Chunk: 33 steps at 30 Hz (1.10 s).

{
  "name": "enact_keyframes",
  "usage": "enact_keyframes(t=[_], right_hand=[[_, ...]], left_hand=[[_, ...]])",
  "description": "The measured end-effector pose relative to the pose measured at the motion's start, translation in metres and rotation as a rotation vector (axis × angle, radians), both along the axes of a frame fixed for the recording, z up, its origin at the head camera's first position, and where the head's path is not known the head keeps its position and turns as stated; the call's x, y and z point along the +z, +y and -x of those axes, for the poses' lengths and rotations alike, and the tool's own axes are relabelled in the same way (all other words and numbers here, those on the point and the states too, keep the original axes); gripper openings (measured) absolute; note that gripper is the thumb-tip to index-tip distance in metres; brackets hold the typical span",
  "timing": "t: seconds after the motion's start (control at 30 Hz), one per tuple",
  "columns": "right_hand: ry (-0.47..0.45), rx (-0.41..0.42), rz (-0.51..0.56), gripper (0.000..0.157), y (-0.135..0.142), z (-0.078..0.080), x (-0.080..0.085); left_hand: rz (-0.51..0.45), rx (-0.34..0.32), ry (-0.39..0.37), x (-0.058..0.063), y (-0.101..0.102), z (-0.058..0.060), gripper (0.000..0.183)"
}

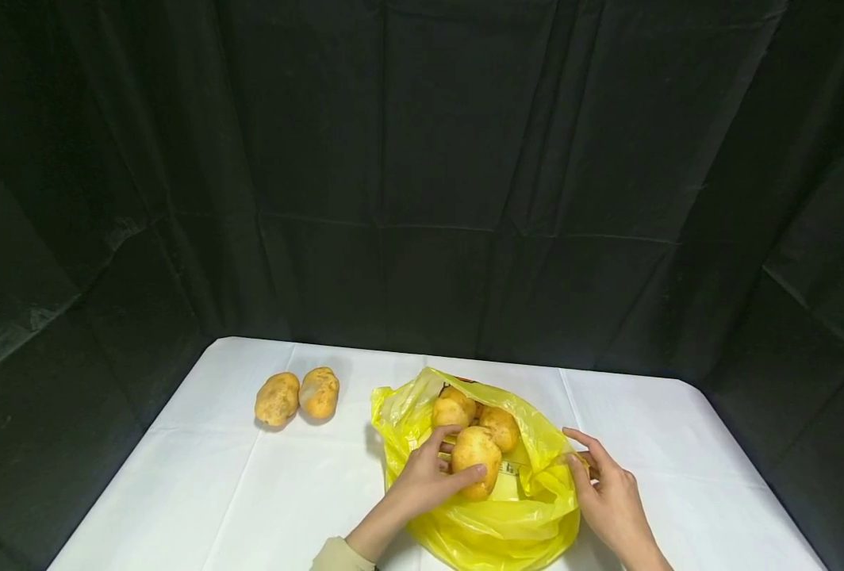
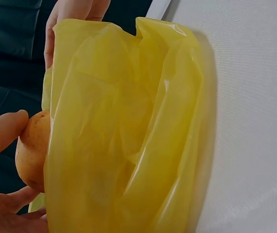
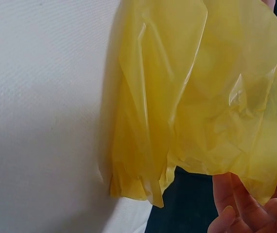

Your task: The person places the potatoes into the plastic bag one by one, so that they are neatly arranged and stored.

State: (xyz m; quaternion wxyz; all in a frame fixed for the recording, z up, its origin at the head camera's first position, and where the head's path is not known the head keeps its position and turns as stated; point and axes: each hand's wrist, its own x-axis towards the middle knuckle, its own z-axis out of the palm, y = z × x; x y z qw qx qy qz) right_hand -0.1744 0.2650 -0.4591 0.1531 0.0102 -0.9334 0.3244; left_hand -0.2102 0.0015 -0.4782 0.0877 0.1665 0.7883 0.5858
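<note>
A yellow plastic bag (image 1: pixel 493 531) stands on the table with its mouth spread wide. My left hand (image 1: pixel 422 477) grips a potato (image 1: pixel 476 460) at the bag's mouth, thumb on one side and fingers round the other. In the left wrist view this potato (image 2: pixel 31 153) is partly hidden behind the bag's rim. Farther in lie more potatoes, one at the back (image 1: pixel 454 409) and one to its right (image 1: pixel 500 428). My right hand (image 1: pixel 611 496) pinches the bag's right edge between thumb and fingers; the right wrist view shows its fingers (image 3: pixel 248 206) under the yellow film.
Two potatoes lie side by side on the table's left half, one rounder (image 1: pixel 277 400) and one longer (image 1: pixel 319 393). A white cloth (image 1: pixel 308 500) covers the table. Black curtains (image 1: pixel 436 293) hang behind and at both sides.
</note>
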Motion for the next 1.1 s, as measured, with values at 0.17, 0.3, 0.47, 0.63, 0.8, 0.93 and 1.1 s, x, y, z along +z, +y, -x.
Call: enact_keyframes(t=[0.17,0.3,0.47,0.63,0.8,0.93,1.1], right_hand=[[-0.004,-0.001,0.002,0.036,0.0,0.0,0.001],[0.008,0.002,0.0,0.036,0.0,-0.001,0.001],[0.024,-0.006,-0.008,0.036,-0.001,-0.001,0.001],[0.063,0.005,-0.009,0.036,0.0,-0.001,0.001],[0.09,0.017,-0.007,0.036,0.0,-0.001,0.0],[0.084,0.015,0.002,0.036,-0.001,-0.001,0.0],[0.067,0.005,0.001,0.036,-0.003,-0.001,0.0]], left_hand=[[0.029,-0.019,-0.006,0.001,0.005,0.001,0.069],[0.049,-0.026,-0.02,0.0,0.011,0.002,0.068],[0.068,-0.025,-0.043,-0.001,0.018,0.003,0.069],[0.09,-0.023,-0.055,-0.003,0.024,0.004,0.072],[0.119,-0.029,-0.056,-0.004,0.03,0.005,0.072],[0.145,-0.028,-0.042,-0.003,0.034,0.005,0.072],[0.169,-0.032,-0.04,-0.001,0.037,0.005,0.068]])
